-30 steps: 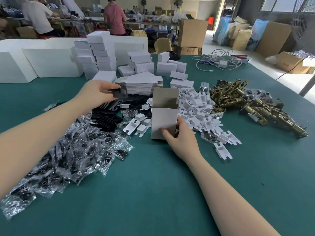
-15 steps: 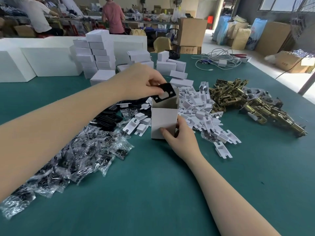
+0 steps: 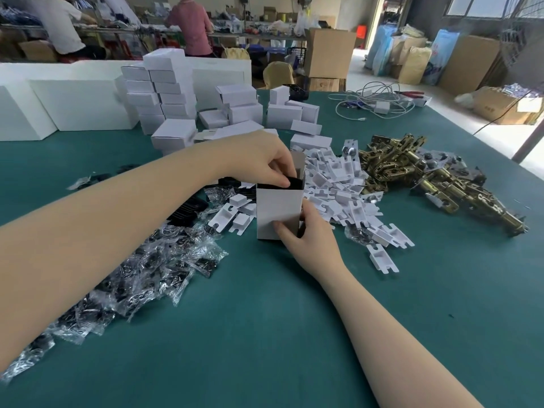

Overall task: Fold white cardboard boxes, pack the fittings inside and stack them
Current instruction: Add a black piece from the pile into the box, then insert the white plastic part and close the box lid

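A small white cardboard box (image 3: pixel 278 212) stands upright on the green table (image 3: pixel 265 334), its top open. My right hand (image 3: pixel 306 241) grips its lower right corner. My left hand (image 3: pixel 262 163) is over the opening and pinches a flat black plate (image 3: pixel 293 183), which sits partly inside the box. Black plates (image 3: pixel 188 212) lie in a pile left of the box. White plastic fittings (image 3: pixel 338 187) are heaped to its right, brass hinges (image 3: pixel 426 178) beyond them. Clear bagged screws (image 3: pixel 132 275) spread at the lower left.
Stacks of closed white boxes (image 3: pixel 164 92) and flat box blanks (image 3: pixel 235 132) stand behind the work spot. Large white cartons (image 3: pixel 79 104) line the far left. Cables (image 3: pixel 374 103) lie at the far right. Two people work at benches in the background.
My left hand carried the black plate from the pile on the left over to the box and lowered it into the opening. My right hand kept hold of the box.
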Tool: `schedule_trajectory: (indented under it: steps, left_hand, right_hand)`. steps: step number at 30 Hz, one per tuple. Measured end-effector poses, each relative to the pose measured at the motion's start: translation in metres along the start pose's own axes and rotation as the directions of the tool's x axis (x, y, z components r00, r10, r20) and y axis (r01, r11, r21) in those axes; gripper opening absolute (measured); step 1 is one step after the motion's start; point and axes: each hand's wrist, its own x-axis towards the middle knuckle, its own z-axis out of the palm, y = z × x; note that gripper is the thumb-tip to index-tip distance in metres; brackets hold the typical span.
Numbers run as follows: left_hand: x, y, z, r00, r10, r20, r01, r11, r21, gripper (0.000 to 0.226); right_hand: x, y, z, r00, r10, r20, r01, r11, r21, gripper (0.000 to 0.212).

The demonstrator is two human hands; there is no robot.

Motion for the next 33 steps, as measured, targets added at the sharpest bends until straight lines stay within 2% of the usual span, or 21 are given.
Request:
schedule_trajectory:
  steps: [8, 10, 12, 14, 16, 18, 19, 20, 21, 22, 23, 25, 27, 29, 31, 33]
  left_hand:
    - [-0.001, 0.015, 0.007, 0.979, -0.081, 0.186, 0.063, 0.993, 0.1, 0.03]
    - [-0.004, 0.017, 0.007, 0.977, -0.095, 0.189, 0.078, 0.992, 0.098, 0.028]
    - [-0.01, 0.015, 0.006, 0.994, -0.055, 0.09, 0.05, 0.997, 0.058, 0.024]
    - [-0.021, 0.011, 0.003, 0.99, 0.007, -0.139, -0.017, 0.998, -0.068, 0.018]
    - [-0.034, -0.001, -0.001, 0.909, -0.03, -0.416, -0.089, 0.961, -0.263, 0.014]
    - [-0.049, -0.022, -0.005, 0.802, -0.206, -0.561, -0.032, 0.923, -0.384, 0.021]
    - [-0.057, -0.037, -0.007, 0.786, -0.28, -0.551, 0.083, 0.931, -0.355, 0.022]
    - [-0.066, -0.052, -0.009, 0.803, -0.344, -0.486, 0.26, 0.937, -0.234, 0.019]
    - [-0.077, -0.072, -0.011, 0.818, -0.426, -0.386, 0.442, 0.895, -0.051, 0.014]
    - [-0.089, -0.091, -0.012, 0.802, -0.523, -0.287, 0.576, 0.806, 0.14, 0.009]
    - [-0.1, -0.107, -0.011, 0.753, -0.623, -0.21, 0.657, 0.695, 0.292, 0.011]
    - [-0.119, -0.131, -0.006, 0.612, -0.787, -0.071, 0.711, 0.509, 0.486, 0.027]
    - [-0.133, -0.144, 0.002, 0.53, -0.846, 0.05, 0.683, 0.462, 0.566, 0.035]
    - [-0.138, -0.147, 0.005, 0.537, -0.842, 0.053, 0.68, 0.469, 0.563, 0.036]
    - [-0.14, -0.148, 0.002, 0.58, -0.814, -0.006, 0.695, 0.492, 0.525, 0.036]
    - [-0.143, -0.149, -0.001, 0.596, -0.803, -0.023, 0.71, 0.513, 0.482, 0.035]
  right_hand:
    - [0.0, -0.002, 0.001, 1.0, 0.001, -0.008, -0.001, 1.0, 0.0, 0.043]
    - [0.0, -0.001, 0.001, 1.0, 0.003, -0.007, -0.003, 1.0, -0.002, 0.042]
    - [0.0, -0.001, 0.0, 1.0, 0.001, -0.003, -0.001, 1.0, 0.002, 0.041]
    - [0.0, 0.0, 0.0, 1.0, -0.001, -0.001, 0.001, 1.0, 0.008, 0.04]
    - [0.0, 0.0, 0.0, 1.0, 0.003, -0.001, -0.002, 1.0, 0.012, 0.038]
    - [0.0, 0.0, 0.0, 1.0, 0.007, 0.004, -0.007, 1.0, 0.01, 0.036]
    - [0.001, 0.0, 0.0, 1.0, 0.011, 0.008, -0.011, 1.0, 0.009, 0.035]
    - [0.001, 0.0, 0.0, 1.0, 0.014, 0.01, -0.014, 1.0, 0.011, 0.036]
    - [0.002, 0.0, 0.0, 1.0, 0.018, 0.01, -0.018, 1.0, 0.014, 0.036]
    - [0.003, 0.0, 0.0, 1.0, 0.021, 0.01, -0.021, 1.0, 0.014, 0.037]
    - [0.003, 0.0, 0.0, 1.0, 0.024, 0.011, -0.024, 1.0, 0.011, 0.037]
    - [0.003, 0.0, 0.0, 1.0, 0.025, 0.015, -0.025, 1.0, 0.007, 0.037]
    - [0.003, 0.0, 0.001, 1.0, 0.026, 0.016, -0.026, 1.0, 0.011, 0.036]
    - [0.002, 0.0, 0.001, 1.0, 0.028, 0.015, -0.028, 1.0, 0.015, 0.035]
    - [0.002, 0.001, 0.001, 1.0, 0.03, 0.009, -0.03, 0.999, 0.014, 0.036]
    - [0.002, 0.002, 0.001, 0.999, 0.033, 0.004, -0.033, 0.999, 0.009, 0.038]
